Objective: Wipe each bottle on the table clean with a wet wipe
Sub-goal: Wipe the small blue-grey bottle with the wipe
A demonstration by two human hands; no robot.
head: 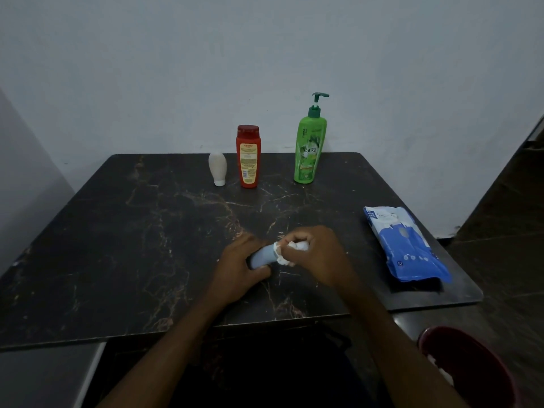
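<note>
A small pale blue bottle [263, 257] lies sideways just above the dark marble table [117, 231] near its front edge. My left hand [238, 270] grips its left end. My right hand [313, 254] is closed around the bottle's right end with a white wet wipe [279, 254] bunched between fingers and bottle. At the back of the table stand a small white bottle [217, 168] on its cap, a red bottle [248, 156] and a tall green pump bottle [309, 145].
A blue and white wet wipe pack [403, 242] lies at the table's right side. A dark red round container [468, 366] sits low at the right, below the table edge. A plain wall rises behind the table.
</note>
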